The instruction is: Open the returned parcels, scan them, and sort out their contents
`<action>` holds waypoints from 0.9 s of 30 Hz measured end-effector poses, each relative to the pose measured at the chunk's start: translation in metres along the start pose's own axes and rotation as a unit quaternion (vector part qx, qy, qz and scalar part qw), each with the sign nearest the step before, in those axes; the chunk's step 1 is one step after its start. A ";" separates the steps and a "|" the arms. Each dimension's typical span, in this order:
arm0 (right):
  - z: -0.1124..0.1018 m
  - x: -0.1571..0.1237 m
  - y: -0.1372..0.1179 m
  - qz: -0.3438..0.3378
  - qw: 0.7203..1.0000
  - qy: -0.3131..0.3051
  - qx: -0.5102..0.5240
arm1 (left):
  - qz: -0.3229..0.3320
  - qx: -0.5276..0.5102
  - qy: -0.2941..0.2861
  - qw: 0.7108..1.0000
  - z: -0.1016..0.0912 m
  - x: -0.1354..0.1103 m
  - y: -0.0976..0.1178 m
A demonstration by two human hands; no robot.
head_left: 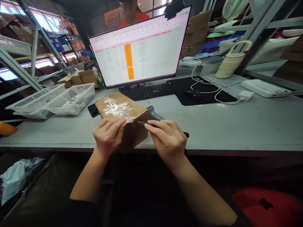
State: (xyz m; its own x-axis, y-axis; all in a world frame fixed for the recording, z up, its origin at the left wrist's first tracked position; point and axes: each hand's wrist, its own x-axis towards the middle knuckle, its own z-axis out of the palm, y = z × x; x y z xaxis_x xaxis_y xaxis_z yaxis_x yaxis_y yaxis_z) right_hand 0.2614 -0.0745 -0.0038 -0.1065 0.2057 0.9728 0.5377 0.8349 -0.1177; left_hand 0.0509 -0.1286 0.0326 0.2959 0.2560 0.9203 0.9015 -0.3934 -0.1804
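Fingers of the left hand [109,134]: are gripping the near top edge of a carton [136,109]; whether they are pinching cardboard or clear tape [115,107], cannot tell. Carton: is resting at the front of the desk [224,126], tape crossing its top. Slim black cutter [143,124]: is pointing at the near edge. Fingers of the right hand [169,137]: are grasping it. Step: apparently slitting tape; next move seemingly calling for a steady carton and shallow stroke.
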 end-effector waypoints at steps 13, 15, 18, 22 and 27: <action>-0.007 0.029 0.002 -0.067 0.991 -0.104 -0.056 | -0.006 -0.012 0.010 1.000 0.002 -0.001 0.003; -0.012 0.037 0.013 -0.058 0.987 -0.122 -0.088 | -0.008 -0.017 0.016 1.000 0.005 -0.001 0.004; -0.021 0.045 0.031 -0.032 0.981 -0.150 -0.117 | -0.031 -0.035 0.028 0.999 0.007 -0.002 0.009; -0.036 0.033 0.047 0.058 0.982 -0.172 -0.050 | -0.048 -0.120 0.020 0.991 0.008 -0.006 -0.002; -0.034 -0.013 0.026 0.449 0.810 -0.146 0.348 | -0.291 -0.197 0.078 0.933 0.034 -0.011 -0.081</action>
State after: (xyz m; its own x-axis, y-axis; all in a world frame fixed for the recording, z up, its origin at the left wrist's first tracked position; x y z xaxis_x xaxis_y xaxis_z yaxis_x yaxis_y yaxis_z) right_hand 0.3053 -0.0733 -0.0125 -0.1821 0.9170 0.3549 -0.0828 0.3454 -0.9348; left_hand -0.0143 -0.0700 0.0257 -0.2844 0.4081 0.8675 0.7004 -0.5294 0.4787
